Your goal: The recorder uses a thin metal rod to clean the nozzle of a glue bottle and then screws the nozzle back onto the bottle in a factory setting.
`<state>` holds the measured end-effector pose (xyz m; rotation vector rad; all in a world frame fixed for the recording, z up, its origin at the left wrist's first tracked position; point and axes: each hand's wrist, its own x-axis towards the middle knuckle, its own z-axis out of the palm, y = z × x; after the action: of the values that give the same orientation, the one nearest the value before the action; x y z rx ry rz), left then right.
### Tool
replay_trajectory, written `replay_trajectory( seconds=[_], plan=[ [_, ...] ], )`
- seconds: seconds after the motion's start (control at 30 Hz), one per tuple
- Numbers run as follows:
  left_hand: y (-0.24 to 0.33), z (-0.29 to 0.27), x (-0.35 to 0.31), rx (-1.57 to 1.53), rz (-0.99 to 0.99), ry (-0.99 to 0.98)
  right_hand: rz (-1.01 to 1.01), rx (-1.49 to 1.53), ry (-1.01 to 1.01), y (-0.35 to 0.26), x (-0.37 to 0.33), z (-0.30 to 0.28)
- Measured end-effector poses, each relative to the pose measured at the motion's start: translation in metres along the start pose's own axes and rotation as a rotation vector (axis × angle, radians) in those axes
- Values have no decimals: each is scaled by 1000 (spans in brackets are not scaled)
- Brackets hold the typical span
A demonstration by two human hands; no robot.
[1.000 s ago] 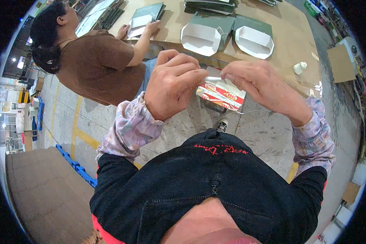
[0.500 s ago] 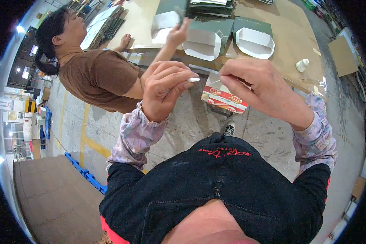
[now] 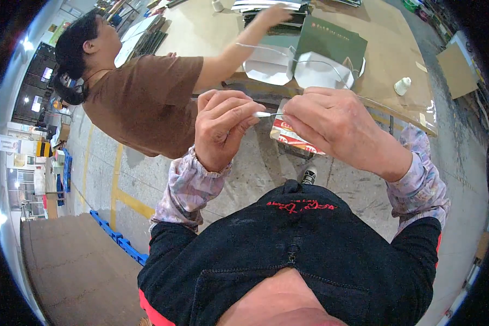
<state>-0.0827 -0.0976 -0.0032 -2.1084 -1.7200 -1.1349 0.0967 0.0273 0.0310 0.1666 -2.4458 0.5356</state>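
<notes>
Over the table's near edge, my left hand (image 3: 222, 122) pinches a small white tapered piece (image 3: 262, 114) between thumb and forefinger. My right hand (image 3: 342, 127) is closed on a thin dark pin-like piece (image 3: 277, 114), whose end meets the tip of the white piece. Whether it goes inside cannot be made out. Below both hands is a red, white and yellow printed carton (image 3: 293, 138). Just beyond them lie dark green paper bags (image 3: 331, 46) with white folded bottoms (image 3: 269, 68).
A co-worker in a brown top (image 3: 152, 98) stands at my left, reaching across the brown-covered table (image 3: 391, 43) to stacked green sheets (image 3: 266, 19). A white cord (image 3: 331, 65) curves over the bags. One small white bottle (image 3: 402, 86) stands at the table's right.
My hands have come together, so the pin-like piece now meets the white piece. The co-worker's arm has stretched farther over the table, and a green bag at the right has shifted.
</notes>
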Motion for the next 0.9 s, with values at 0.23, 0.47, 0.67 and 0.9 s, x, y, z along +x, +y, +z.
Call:
replay_trajectory(
  seconds=[0.23, 0.47, 0.67, 0.9],
  plan=[
    [3, 0, 2, 31, 38, -13, -18, -16, -36, 3, -4, 0],
    [1, 3, 1, 45, 48, -6, 2, -40, -21, 7, -5, 2],
    [1, 3, 0, 63, 53, -23, 2, -53, -48, 6, -7, 2],
    [5, 3, 0, 22, 24, -63, -45, -99, -36, 4, -8, 0]
  ],
)
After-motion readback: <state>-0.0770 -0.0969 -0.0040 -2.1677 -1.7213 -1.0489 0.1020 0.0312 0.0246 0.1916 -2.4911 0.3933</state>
